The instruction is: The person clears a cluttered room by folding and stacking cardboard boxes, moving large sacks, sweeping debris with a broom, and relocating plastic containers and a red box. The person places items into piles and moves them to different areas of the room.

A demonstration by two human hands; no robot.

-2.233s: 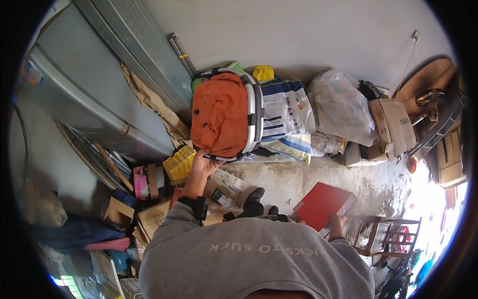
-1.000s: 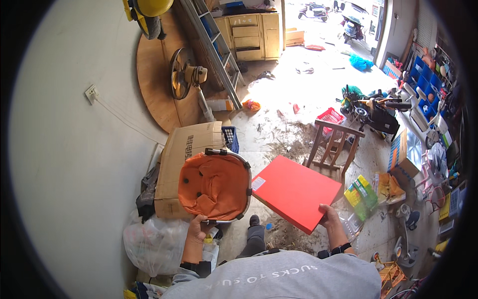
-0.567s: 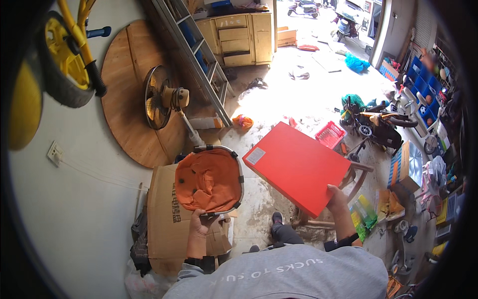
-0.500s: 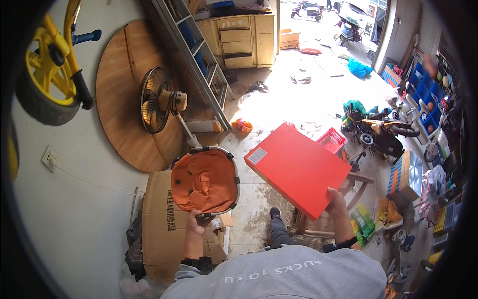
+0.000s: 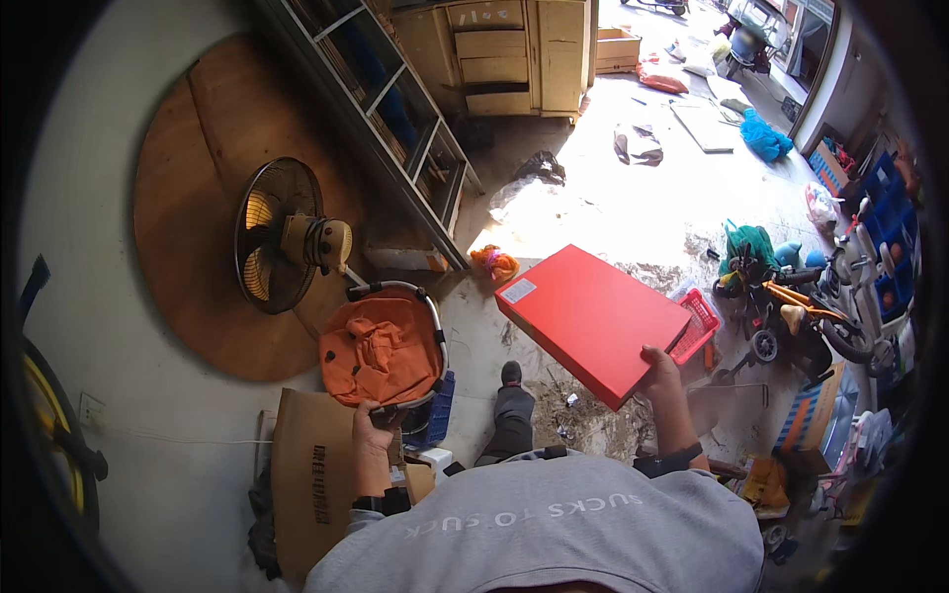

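My left hand [image 5: 375,429] is closed on the near rim of an orange fabric basket [image 5: 439,341] with a metal frame, held up at my left. Its orange cloth looks crumpled inside. In my right hand [image 5: 661,374] is a flat red box [image 5: 591,321], gripped at its near right corner. A white label marks the box's left corner. The box is tilted, its left end farther from me, and it stays apart from the basket. The fingers beneath both things are partly hidden.
At the left, a fan [image 5: 287,237] stands before a round wooden tabletop [image 5: 183,257], with a ladder [image 5: 415,158] leaning beside it. Cardboard [image 5: 311,474] and a blue crate [image 5: 432,415] lie below the basket. A red plastic basket [image 5: 698,328] and small bikes [image 5: 825,321] crowd the right.
I have stepped forward, so the fan and cabinet look nearer and a blue crate shows below the basket. Both hands keep hold; the red box looks slightly turned.
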